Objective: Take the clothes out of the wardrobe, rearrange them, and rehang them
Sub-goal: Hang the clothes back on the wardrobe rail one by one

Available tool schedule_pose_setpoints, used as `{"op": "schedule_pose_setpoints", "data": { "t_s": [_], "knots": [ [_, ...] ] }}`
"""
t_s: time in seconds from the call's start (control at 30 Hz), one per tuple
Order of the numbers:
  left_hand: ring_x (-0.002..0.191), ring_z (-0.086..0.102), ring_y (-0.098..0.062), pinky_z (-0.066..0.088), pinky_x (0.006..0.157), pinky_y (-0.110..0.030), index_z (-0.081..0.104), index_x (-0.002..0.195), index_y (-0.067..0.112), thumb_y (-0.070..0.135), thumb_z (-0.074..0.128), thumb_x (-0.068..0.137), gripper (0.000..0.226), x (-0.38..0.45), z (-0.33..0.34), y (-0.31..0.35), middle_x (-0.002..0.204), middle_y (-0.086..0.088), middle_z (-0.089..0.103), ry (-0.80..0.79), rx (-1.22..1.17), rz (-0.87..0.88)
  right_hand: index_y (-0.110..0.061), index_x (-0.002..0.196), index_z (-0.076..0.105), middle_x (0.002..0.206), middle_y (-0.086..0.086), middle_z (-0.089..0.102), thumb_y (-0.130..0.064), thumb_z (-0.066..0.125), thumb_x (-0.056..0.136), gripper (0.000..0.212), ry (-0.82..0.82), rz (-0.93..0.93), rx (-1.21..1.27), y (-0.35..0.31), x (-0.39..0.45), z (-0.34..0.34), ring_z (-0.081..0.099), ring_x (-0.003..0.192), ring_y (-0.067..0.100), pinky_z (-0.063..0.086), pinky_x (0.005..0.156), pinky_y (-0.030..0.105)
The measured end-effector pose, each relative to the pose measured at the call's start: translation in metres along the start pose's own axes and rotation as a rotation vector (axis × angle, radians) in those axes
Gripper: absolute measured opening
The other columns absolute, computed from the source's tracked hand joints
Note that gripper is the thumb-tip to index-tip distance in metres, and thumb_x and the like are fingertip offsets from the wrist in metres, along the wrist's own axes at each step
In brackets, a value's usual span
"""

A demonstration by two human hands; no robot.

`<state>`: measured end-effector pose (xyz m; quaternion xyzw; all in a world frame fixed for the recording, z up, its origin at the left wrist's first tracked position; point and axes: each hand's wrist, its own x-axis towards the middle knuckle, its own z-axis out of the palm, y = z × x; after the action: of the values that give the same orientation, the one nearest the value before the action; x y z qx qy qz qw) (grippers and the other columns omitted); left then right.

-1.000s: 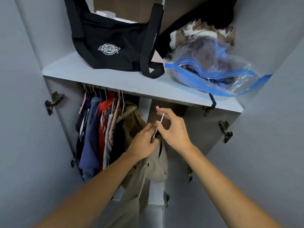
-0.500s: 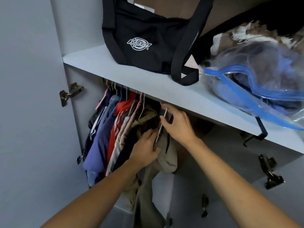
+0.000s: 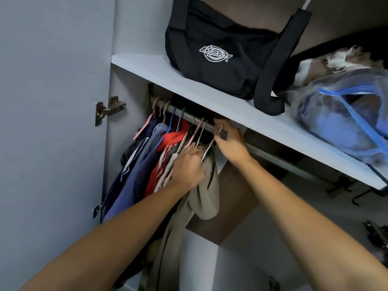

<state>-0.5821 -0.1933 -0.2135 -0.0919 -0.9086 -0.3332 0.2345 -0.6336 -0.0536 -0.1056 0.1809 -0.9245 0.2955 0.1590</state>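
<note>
The right hand [image 3: 230, 141] is raised to the rail [image 3: 189, 119] under the shelf [image 3: 159, 73], and its fingers are curled around the thin hook of a white hanger [image 3: 206, 151], pinching it right at the rail. The left hand [image 3: 186, 166] is just below and to the left of the right one; its fingers are bent and they grip the shoulder of the beige garment [image 3: 204, 198] together with the lower part of the same hanger. The beige garment hangs from this hanger in loose folds, at the right end of the row of clothes, and its long part falls down past the left forearm. To the left of it along the rail hang the other clothes [image 3: 147, 164], pressed close together: a red piece with white stripes, then blue and dark navy pieces, on pink, blue and pale hangers. The part of the rail to the right of the right hand carries nothing that can be seen. On the shelf above the rail sits a black bag [image 3: 220, 53] with a white logo, its wide strap lying over the shelf edge. Right of the black bag lies a clear plastic bag [image 3: 344, 118] with blue trim, and inside it are folded blue and dark textiles. The grey wardrobe door [image 3: 52, 122] stands open to the left of the rail.
</note>
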Motion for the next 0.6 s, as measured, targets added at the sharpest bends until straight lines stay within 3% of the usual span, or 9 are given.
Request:
{"op": "schedule_pose_setpoints", "data": {
  "t_s": [0.13,0.23,0.33,0.5,0.6],
  "knots": [
    [0.147,0.038,-0.025,0.032,0.118,-0.031,0.065,0.131,0.008,0.012,0.07,0.077,0.054,0.016,-0.001,-0.006,0.139,-0.006,0.062,-0.017,0.003,0.005,-0.022,0.146,0.058,0.142,0.001,0.063,-0.024,0.064,0.101,0.045,-0.025,0.077,-0.018,-0.001,0.017,0.004,0.059,0.132,0.021,0.048,0.113,0.043],
    [0.14,0.044,-0.024,0.037,0.111,-0.029,0.067,0.125,0.012,0.01,0.071,0.076,0.05,0.025,-0.002,-0.011,0.129,-0.005,0.065,-0.005,0.009,0.0,-0.023,0.137,0.063,0.14,-0.002,0.064,-0.044,0.068,0.098,0.045,-0.028,0.146,-0.067,0.001,0.03,0.005,0.06,0.129,0.022,0.048,0.11,0.042],
    [0.145,0.04,-0.021,0.031,0.117,-0.028,0.069,0.125,0.015,0.01,0.073,0.077,0.048,0.029,0.002,-0.015,0.132,-0.002,0.065,-0.005,0.002,-0.007,-0.022,0.127,0.066,0.133,0.0,0.066,-0.063,0.07,0.09,0.055,-0.022,0.225,-0.097,0.002,0.04,0.007,0.062,0.121,0.023,0.05,0.102,0.039],
    [0.15,0.033,-0.019,0.025,0.121,-0.028,0.068,0.128,0.015,0.011,0.073,0.08,0.048,0.031,0.008,-0.023,0.143,-0.001,0.056,-0.017,0.034,0.015,-0.018,0.14,0.058,0.142,0.007,0.062,-0.058,0.072,0.091,0.064,-0.065,0.217,-0.129,0.005,0.05,0.015,0.059,0.129,0.03,0.049,0.107,0.045],
    [0.151,0.03,-0.022,0.025,0.122,-0.031,0.068,0.132,0.015,0.015,0.075,0.082,0.05,0.032,0.01,-0.029,0.151,-0.003,0.047,-0.048,0.111,0.036,-0.019,0.141,0.058,0.142,0.007,0.063,-0.057,0.072,0.091,0.064,-0.105,0.215,-0.184,0.007,0.054,0.019,0.06,0.128,0.03,0.049,0.103,0.039]
  ]
}}
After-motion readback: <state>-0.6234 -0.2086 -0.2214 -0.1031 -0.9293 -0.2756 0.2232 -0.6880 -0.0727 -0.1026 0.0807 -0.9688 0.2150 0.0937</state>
